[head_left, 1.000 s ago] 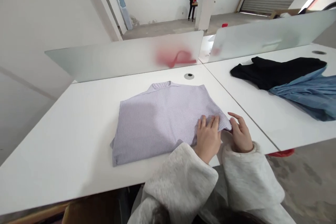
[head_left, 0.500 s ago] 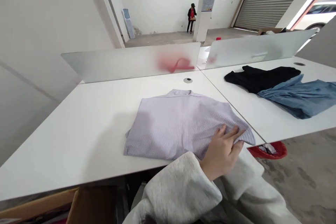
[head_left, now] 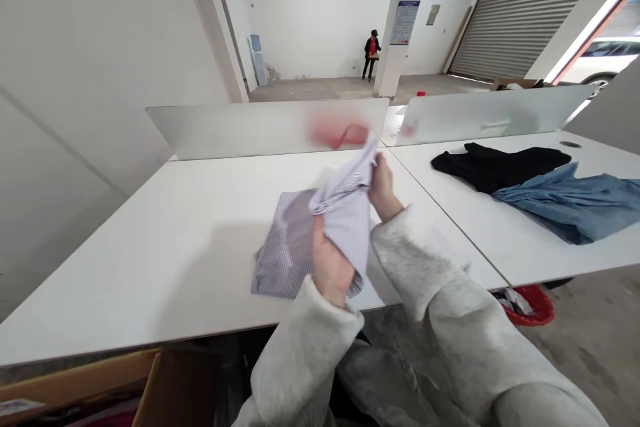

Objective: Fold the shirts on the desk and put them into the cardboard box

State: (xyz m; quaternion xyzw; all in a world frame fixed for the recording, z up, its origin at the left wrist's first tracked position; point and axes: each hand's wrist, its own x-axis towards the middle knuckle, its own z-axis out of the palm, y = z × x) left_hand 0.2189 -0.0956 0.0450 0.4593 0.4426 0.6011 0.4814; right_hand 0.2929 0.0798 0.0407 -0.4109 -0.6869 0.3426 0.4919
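Note:
A finely striped, pale purple collared shirt [head_left: 287, 247] lies partly on the white table, its right side lifted and folded over toward the left. My left hand [head_left: 333, 265] is at the lower end of the lifted part, its fingers tucked into the cloth and mostly hidden. At the upper right edge of the fold, my right hand [head_left: 383, 185] grips the fabric, slightly blurred. Grey fleecy sleeves cover both my forearms. The collar is hidden behind the raised cloth.
Black clothing [head_left: 500, 167] and blue trousers-like cloth [head_left: 575, 200] lie on the right-hand table. Frosted dividers [head_left: 240, 130] line the back edge. A red bin [head_left: 537, 307] stands below right, a cardboard box [head_left: 160, 387] below left. A person [head_left: 371, 53] stands far back.
My right hand has moved onto the shirt's right side, which both hands have lifted off the table and turned leftward. The shirt lay flat before. The view has tilted slightly up.

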